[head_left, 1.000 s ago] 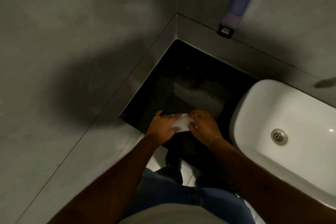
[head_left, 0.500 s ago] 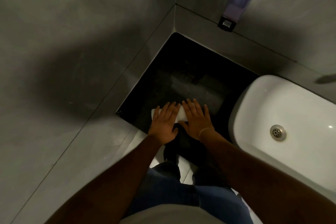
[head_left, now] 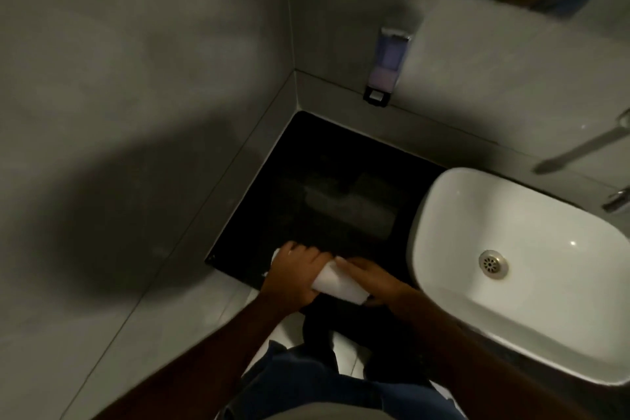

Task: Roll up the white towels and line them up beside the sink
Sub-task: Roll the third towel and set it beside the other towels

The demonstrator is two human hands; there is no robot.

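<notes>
Here, at the near edge of the counter, I see my left hand curled over the top of a rolled white towel, fingers wrapped down around its left part so that only a sliver of white pokes out past the knuckles. My right hand lies along the far side of the same roll, fingers extended and pressed against it, with the heel of the hand tucked behind the roll's right end; I can't tell how far the thumb closes underneath. The towel sits as a tight cylinder, angled slightly, its open right end pointing toward the sink.

The roll rests at the front lip of a glossy black countertop, which fills the corner and carries a dull pale reflection in its middle. The white basin stands on that surface just to the right of the hands, its metal drain in plain sight. Grey walls meet in the corner behind, one carrying a broad soft shadow. A soap dispenser hangs on the back wall above the counter, and a chrome tap juts in from the right edge. Below my forearms I make out blue jeans and pale floor.
</notes>
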